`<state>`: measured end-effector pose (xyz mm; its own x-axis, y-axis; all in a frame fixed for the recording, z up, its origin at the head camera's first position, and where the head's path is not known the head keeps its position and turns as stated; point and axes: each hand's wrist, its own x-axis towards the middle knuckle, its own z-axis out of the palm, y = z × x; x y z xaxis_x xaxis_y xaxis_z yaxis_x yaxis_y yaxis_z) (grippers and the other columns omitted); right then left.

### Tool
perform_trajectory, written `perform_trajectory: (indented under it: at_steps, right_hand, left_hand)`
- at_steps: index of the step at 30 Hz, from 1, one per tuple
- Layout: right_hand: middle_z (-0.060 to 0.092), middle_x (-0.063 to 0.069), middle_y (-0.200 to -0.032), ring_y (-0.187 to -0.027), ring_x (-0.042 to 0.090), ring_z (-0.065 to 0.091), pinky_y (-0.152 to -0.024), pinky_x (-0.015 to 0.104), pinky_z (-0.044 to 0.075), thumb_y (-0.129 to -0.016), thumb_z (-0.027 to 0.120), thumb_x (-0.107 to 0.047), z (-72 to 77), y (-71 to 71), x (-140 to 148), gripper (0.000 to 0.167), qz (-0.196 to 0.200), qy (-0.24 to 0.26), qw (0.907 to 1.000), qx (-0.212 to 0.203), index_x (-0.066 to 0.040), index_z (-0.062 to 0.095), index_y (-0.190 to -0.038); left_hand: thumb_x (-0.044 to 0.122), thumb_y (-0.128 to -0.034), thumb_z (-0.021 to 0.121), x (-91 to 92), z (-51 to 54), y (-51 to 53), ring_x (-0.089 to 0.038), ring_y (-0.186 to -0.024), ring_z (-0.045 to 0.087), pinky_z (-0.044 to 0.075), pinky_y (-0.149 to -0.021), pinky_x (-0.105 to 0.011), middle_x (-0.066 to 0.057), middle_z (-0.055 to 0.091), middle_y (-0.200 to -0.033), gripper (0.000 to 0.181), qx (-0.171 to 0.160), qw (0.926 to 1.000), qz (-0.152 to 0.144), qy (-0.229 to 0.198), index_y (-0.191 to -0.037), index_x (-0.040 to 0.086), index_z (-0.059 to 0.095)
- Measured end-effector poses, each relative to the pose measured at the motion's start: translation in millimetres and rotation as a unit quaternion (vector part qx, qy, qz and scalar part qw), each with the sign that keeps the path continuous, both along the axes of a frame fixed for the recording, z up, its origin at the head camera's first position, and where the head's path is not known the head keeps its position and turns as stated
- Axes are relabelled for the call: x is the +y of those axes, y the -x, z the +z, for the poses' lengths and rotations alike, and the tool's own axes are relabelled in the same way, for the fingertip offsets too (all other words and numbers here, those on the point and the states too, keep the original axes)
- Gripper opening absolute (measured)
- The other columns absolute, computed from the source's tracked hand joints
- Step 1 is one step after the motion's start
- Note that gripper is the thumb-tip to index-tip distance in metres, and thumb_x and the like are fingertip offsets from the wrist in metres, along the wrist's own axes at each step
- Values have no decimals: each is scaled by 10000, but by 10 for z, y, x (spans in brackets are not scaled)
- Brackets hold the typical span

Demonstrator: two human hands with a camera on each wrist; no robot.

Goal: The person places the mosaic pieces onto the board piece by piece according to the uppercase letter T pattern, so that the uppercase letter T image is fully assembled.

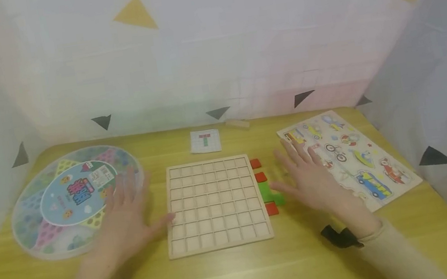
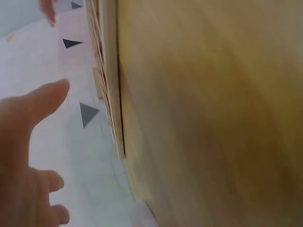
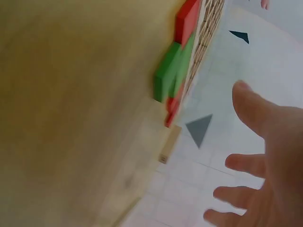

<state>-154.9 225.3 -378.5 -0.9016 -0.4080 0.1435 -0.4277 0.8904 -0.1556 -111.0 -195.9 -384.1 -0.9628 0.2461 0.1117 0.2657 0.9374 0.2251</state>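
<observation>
My left hand (image 1: 125,221) hovers with spread fingers between the round game box and the wooden grid board (image 1: 217,203); its thumb tip overlaps the board's left edge in the head view. On the other side, my right hand (image 1: 309,177) is also spread and holds nothing. Its thumb lies near the green blocks (image 3: 166,71) beside the board's right edge. Red blocks (image 1: 272,209) sit along that same edge, above and below the green ones. Behind the board lies a small paper card (image 1: 205,141) printed with a red and green T shape.
A round lidded game box (image 1: 38,234) occupies the table's left side. At right lies a wooden vehicle puzzle board (image 1: 365,157), partly behind my right hand. A small wooden block (image 1: 237,124) rests at the table's back edge, near the patterned wall covering (image 1: 211,54).
</observation>
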Motion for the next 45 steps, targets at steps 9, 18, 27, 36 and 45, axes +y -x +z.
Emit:
perform_trajectory:
  at_steps: [9,18,27,36,45]
  right_hand:
    - [604,150,-1364,-1234,342,587,-1032,510,496,-957,682,-329,-28,172,-94,457,568,1029,9928,-243,-30,623,-1298]
    - [724,35,-1019,-969,206,663,-878,422,572,-912,726,-119,-126,307,-140,145,565,1889,9756,-967,-88,731,-1053]
    - [724,36,-1087,-1035,200,656,-951,437,542,-915,701,-47,-228,346,-134,225,664,2178,9649,-1311,-90,718,-1134]
    - [728,44,-1118,-1099,216,658,-1002,438,523,-908,717,-57,-314,397,-114,208,631,2139,9691,-1052,-92,730,-1113]
    - [725,3,-1083,-1039,175,670,-942,401,554,-878,778,-152,-334,398,-126,210,614,1927,9760,-801,-129,735,-1083]
  left_hand:
    - [814,-767,601,153,-14,-97,-461,-1509,116,123,-1201,-655,-180,28,-1675,1221,-1175,9912,-498,-350,-1613,92,97]
    - [811,-651,711,167,-114,-178,-408,-1532,44,205,-1206,-586,-135,-35,-1683,1382,-1995,9714,-1004,-808,-1603,42,70]
    - [787,-633,745,102,-178,-157,-395,-1535,33,208,-1200,-590,-89,-44,-1690,1392,-2031,9695,-989,-946,-1607,58,68]
    - [789,-641,739,95,-206,-150,-388,-1536,62,234,-1194,-585,-78,-25,-1693,1371,-1877,9724,-1011,-949,-1609,68,90]
    - [791,-648,732,101,-195,-146,-412,-1529,65,230,-1190,-605,-91,-32,-1692,1372,-1900,9715,-1023,-982,-1608,62,77]
